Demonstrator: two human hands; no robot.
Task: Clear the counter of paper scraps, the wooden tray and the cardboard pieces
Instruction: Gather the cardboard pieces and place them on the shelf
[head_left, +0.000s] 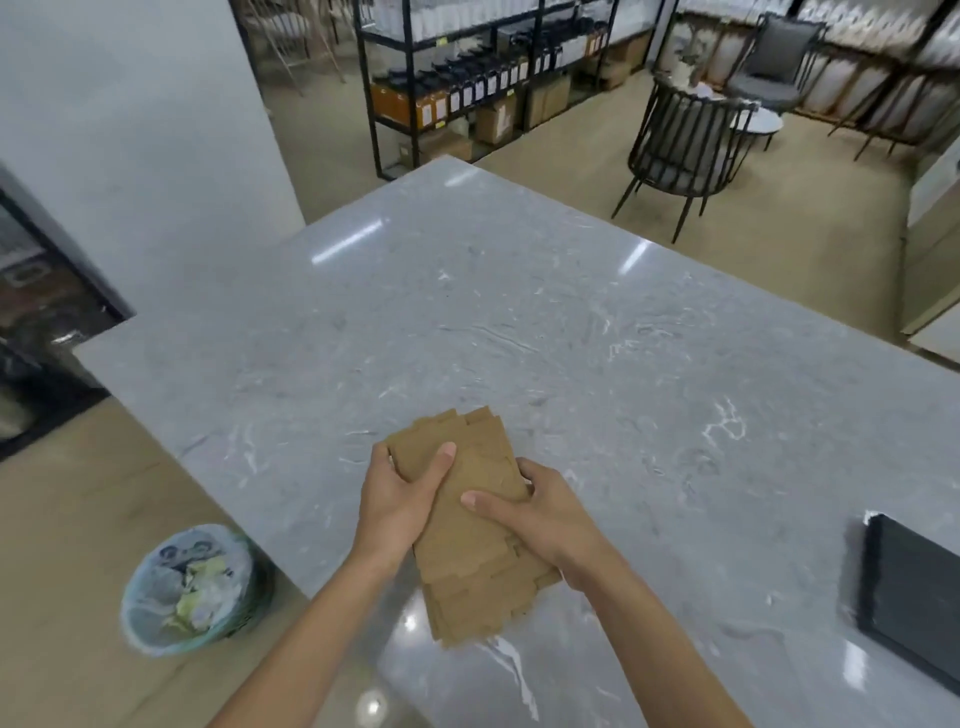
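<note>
You hold cardboard stack (470, 525) over bench (519, 322) near edge, left hand (397, 501) and right hand (545, 519) both clamped on it. Step: cardboard removal. Next: carry to bin (195, 587) left of bench, keep stack squared.

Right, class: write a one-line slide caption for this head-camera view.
Both hands, left hand and right hand, grip a stack of cardboard pieces above the grey counter; a bin stands below.

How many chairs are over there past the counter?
2 clear ones: a dark slatted chair just beyond the counter, and a grey cushioned chair farther back by the wall. Others may be partly hidden at the edges.
</note>
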